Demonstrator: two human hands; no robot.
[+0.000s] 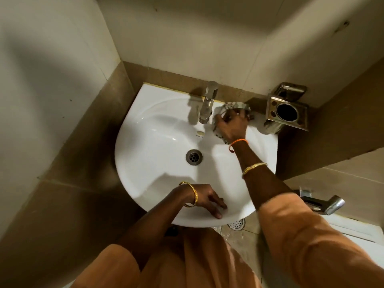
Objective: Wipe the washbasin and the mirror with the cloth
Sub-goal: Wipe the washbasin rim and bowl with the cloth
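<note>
We are holding the cloth (223, 113) bunched on the washbasin (158, 129) ledge, just right of the tap (208, 102). Our right hand (231, 126) is gripping it with curled fingers, pressing it down beside the tap. Our left hand (204, 199) is resting open, fingers straight, on the rim opposite the tap. Right of the tap, a metal holder (287, 110) is hanging on the wall.

Count, relative to washbasin (158, 129): 1 tap (208, 101) at back rim, 1 drain (194, 157) in bowl, 1 cloth (228, 113) right of tap, 2 hands on it, 3 bangles, 1 steel holder (285, 110) right, 1 floor drain (236, 223) below.
</note>
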